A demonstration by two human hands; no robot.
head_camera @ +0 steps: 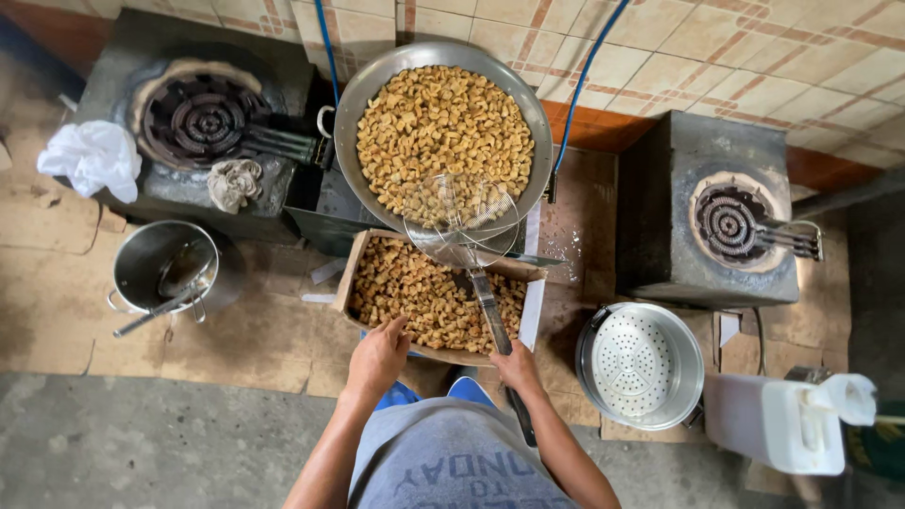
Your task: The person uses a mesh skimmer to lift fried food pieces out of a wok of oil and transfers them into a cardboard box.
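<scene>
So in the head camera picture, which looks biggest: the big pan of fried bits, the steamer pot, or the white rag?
1. Big pan, clearly largest.
2. Steamer pot, next.
3. White rag, smallest.

Two gas burners (203, 121) (733, 224) flank one wide pan (358, 94) and one cardboard box (347, 283) of fried cubes. One wire skimmer (462, 221), one steel pot (137, 273) and one perforated steamer (641, 366) stand nearby.

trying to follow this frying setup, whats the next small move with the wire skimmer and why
Probably dip the round wire skimmer, gripped by the right hand, into the cardboard box of golden fried pieces. It looks empty and hovers between box and wide metal pan, while the left hand grips the box's near edge.
</scene>
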